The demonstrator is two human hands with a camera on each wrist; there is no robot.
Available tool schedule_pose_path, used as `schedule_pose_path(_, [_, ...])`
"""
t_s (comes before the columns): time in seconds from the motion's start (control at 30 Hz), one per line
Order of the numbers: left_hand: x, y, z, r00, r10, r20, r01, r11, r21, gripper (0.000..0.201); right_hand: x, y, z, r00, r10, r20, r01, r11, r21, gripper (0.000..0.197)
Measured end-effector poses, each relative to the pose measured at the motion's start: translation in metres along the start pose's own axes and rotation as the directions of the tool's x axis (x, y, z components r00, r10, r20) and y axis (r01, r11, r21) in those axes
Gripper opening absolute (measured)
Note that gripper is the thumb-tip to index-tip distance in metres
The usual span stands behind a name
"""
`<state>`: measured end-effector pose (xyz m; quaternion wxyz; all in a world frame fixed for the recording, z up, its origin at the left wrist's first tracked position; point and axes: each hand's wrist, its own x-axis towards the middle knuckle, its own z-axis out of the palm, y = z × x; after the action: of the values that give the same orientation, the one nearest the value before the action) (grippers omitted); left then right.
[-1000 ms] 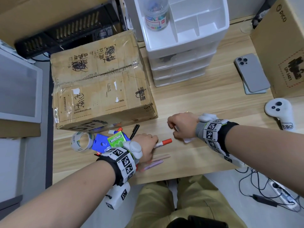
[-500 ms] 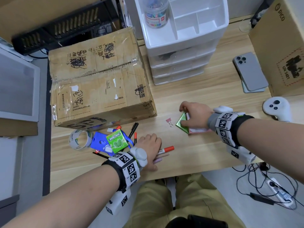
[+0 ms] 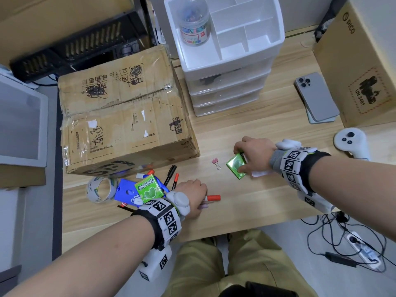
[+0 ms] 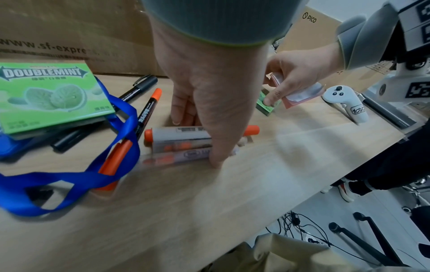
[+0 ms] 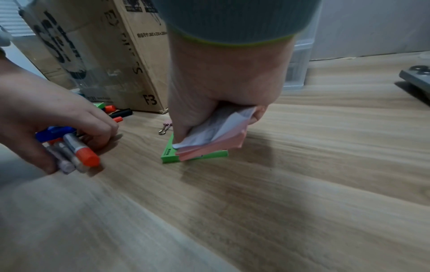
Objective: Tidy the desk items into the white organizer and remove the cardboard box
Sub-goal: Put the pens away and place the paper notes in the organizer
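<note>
My left hand lies low on the desk with its fingers and thumb curled round several grey markers with orange caps. My right hand grips a pink sticky-note pad with a white paper against its palm. Its thumb and fingertips touch a flat green pack on the desk. The taped cardboard box stands at the desk's left. The white organizer stands behind it to the right, with a jar of clips in its top tray.
A Doublemint pack, a blue lanyard badge, a tape roll and loose pens lie left of my left hand. A pink binder clip lies between my hands. A phone, a white controller and a PICO box are at the right.
My right hand moved away from me and to the right, onto the green pack, carrying the pink pad. My left hand stayed on the markers.
</note>
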<state>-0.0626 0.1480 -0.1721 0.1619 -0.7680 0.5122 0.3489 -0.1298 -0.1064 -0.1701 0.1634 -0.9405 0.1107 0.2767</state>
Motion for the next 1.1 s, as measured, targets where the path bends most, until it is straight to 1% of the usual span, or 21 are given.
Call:
schedule_pose_path(0.1, [0.002, 0.001, -0.002, 0.999, 0.021, 0.029, -0.021, 1.0, -0.011, 0.029, -0.001, 0.001, 0.002, 1.0, 0.003, -0.015, -0.003, 1.0, 0.013, 0.057])
schedule_pose_path(0.27, [0.004, 0.002, 0.0, 1.0, 0.007, 0.031, -0.005, 0.999, -0.046, 0.032, -0.001, 0.002, 0.0, 1.0, -0.004, -0.017, 0.005, 1.0, 0.022, 0.057])
schedule_pose_path(0.4, [0.004, 0.0, 0.004, 1.0, 0.031, 0.006, -0.03, 0.999, -0.034, 0.027, 0.0, 0.003, 0.0, 1.0, 0.001, -0.01, 0.0, 1.0, 0.026, 0.058])
schedule_pose_path(0.53, [0.008, -0.007, 0.006, 0.998, 0.064, 0.023, -0.064, 0.998, -0.001, 0.022, 0.0, 0.002, -0.001, 1.0, -0.004, -0.008, 0.004, 0.999, 0.033, 0.06])
schedule_pose_path(0.67, [0.01, -0.008, 0.006, 0.997, 0.081, 0.018, -0.081, 0.997, -0.003, 0.024, 0.001, 0.003, -0.001, 1.0, -0.001, -0.015, 0.001, 0.999, 0.041, 0.059])
schedule_pose_path(0.77, [0.01, -0.005, 0.004, 0.999, 0.053, 0.005, -0.053, 0.998, -0.038, 0.025, -0.001, 0.002, -0.001, 0.999, 0.015, -0.034, -0.012, 0.996, 0.09, 0.055])
schedule_pose_path(0.83, [0.008, -0.004, 0.0, 0.999, 0.052, 0.004, -0.052, 0.995, -0.08, 0.024, -0.001, 0.003, -0.002, 0.996, 0.067, -0.058, -0.056, 0.984, 0.171, 0.047])
schedule_pose_path(0.9, [0.004, -0.002, -0.006, 0.998, 0.064, -0.01, -0.065, 0.983, -0.171, 0.023, 0.002, 0.004, -0.004, 0.986, 0.156, -0.055, -0.133, 0.945, 0.297, 0.036])
schedule_pose_path(0.97, [-0.002, 0.001, -0.016, 0.994, 0.067, -0.086, -0.089, 0.957, -0.275, 0.02, 0.007, 0.007, -0.009, 0.966, 0.256, -0.039, -0.209, 0.857, 0.471, 0.024])
schedule_pose_path(1.03, [-0.007, 0.008, -0.032, 0.991, 0.047, -0.123, -0.089, 0.929, -0.36, 0.021, 0.01, 0.006, -0.023, 0.942, 0.335, -0.014, -0.241, 0.706, 0.665, 0.016])
schedule_pose_path(1.1, [-0.006, 0.014, -0.049, 0.99, 0.018, -0.137, -0.074, 0.907, -0.414, 0.026, 0.013, 0.005, -0.041, 0.927, 0.371, 0.058, -0.272, 0.556, 0.785, 0.019])
